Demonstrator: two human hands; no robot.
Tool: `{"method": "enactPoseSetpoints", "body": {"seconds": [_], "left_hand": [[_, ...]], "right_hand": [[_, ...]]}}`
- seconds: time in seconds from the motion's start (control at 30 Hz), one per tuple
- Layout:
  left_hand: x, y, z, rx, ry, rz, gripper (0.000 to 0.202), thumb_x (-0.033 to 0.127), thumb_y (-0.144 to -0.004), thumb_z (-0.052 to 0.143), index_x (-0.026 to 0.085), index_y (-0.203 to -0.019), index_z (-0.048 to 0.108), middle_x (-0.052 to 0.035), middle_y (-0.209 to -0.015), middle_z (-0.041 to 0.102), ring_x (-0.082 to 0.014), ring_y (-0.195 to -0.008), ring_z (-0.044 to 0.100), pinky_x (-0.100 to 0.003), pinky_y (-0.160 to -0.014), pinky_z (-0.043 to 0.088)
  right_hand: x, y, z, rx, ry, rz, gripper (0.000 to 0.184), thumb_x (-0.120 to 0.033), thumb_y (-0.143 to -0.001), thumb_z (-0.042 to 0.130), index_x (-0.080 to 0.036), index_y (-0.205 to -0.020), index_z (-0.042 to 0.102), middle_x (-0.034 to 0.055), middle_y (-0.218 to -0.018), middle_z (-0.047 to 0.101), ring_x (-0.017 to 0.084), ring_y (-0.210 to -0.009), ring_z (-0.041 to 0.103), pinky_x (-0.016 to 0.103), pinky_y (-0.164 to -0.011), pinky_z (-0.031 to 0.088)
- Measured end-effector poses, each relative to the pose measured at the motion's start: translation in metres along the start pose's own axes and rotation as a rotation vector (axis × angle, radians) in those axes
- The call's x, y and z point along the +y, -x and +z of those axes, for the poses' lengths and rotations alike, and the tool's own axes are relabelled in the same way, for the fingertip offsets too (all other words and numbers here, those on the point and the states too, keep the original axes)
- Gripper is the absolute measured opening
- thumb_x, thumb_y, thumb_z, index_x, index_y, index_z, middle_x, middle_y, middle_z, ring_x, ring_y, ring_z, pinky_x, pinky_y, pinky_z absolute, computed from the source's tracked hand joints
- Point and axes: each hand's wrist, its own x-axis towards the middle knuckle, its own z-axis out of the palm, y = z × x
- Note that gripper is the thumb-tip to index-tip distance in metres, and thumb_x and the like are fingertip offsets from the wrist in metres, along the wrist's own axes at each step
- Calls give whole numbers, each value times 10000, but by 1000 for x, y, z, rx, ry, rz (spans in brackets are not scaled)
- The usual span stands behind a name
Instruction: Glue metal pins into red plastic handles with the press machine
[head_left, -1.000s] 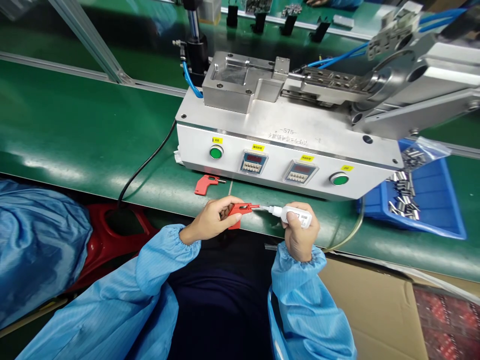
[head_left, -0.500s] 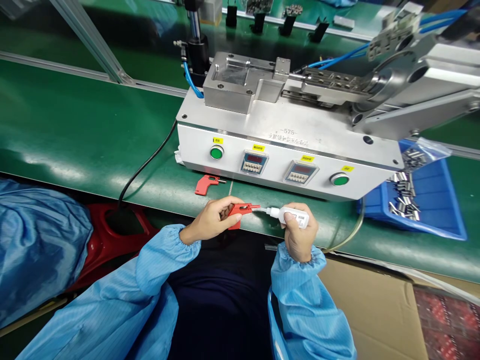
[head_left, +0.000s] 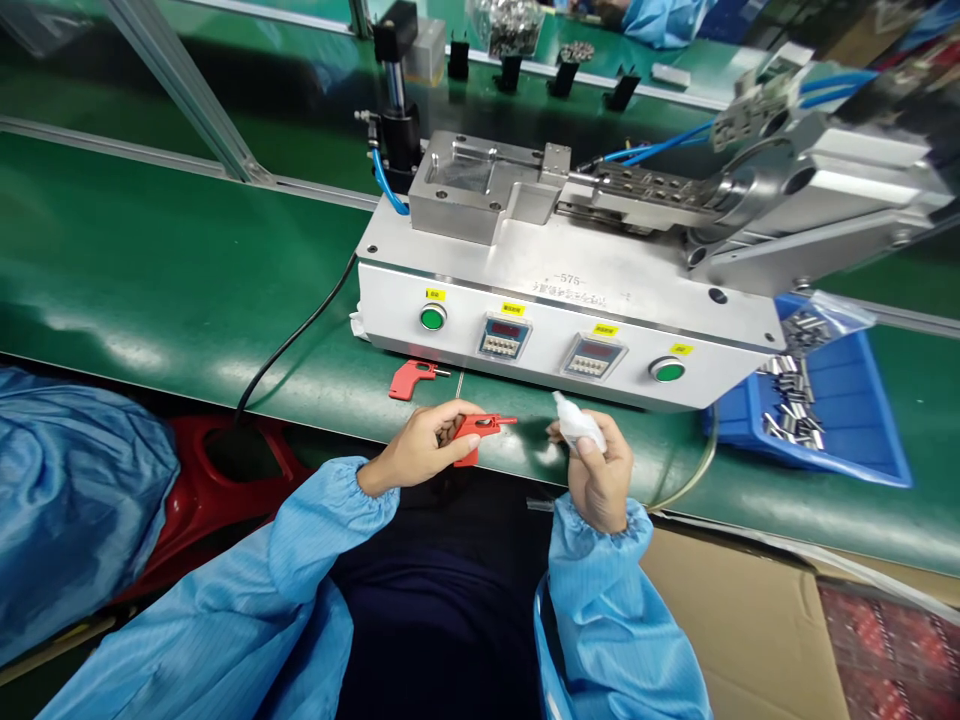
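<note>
Between the fingers of my left hand point(head_left: 421, 444) is a red plastic pistol-shaped part point(head_left: 480, 428), its thin barrel pointing right. My right hand point(head_left: 602, 475) is closed around a small white squeeze bottle point(head_left: 577, 422), tilted with its nozzle up and to the left. A gap separates the nozzle from the red part. On the green bench just beyond my left hand lies a second red pistol-shaped part point(head_left: 409, 379) with a metal pin at its front. A thin metal rod point(head_left: 460, 384) lies to its right.
A metal press machine point(head_left: 566, 290) with green buttons stands beyond my hands. At right, a blue bin point(head_left: 855, 410) holds small metal cylinders point(head_left: 796, 405). A black cable point(head_left: 296, 335) crosses the bench at left. A red stool point(head_left: 202, 480) and a cardboard box point(head_left: 739, 610) are below the edge.
The squeeze bottle has pulled away from the red part's barrel and turned nozzle-up in my right hand. My left hand still holds the red part in nearly the same place. The view has shifted slightly.
</note>
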Motion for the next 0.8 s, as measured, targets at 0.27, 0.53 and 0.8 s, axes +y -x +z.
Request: {"method": "enactPoseSetpoints", "body": {"seconds": [0.27,0.53,0.8], "left_hand": [[-11,10,5,-21,45,-41,321,417,-955,694,205,-1195,716,-75,-1070,778,-241,-960,749,-304,-797,611],[-26,12,8,-35,89,-67,390,507,-929,709,220,-1193,725,-78,-1102,798,-268,-990,776,-343,-853,652],[-32,8,13,-24,105,-71,527,637,-878,738,203,-1176,735,-100,-1134,792,-289,-1061,766,-359,-929,641]], "right_hand": [[-7,20,-1,-130,446,-161,218,-282,-951,650,-248,-1163,613,127,-1229,766,288,-1425,571,514,-1182,458],[-53,27,-51,-69,699,-348,371,-279,-944,678,-261,-1314,667,101,-1260,736,262,-1158,708,423,-1004,587],[-125,-108,-184,252,1312,78,190,-114,-921,644,-211,-1012,779,45,-1039,790,208,-996,734,319,-928,567]]}}
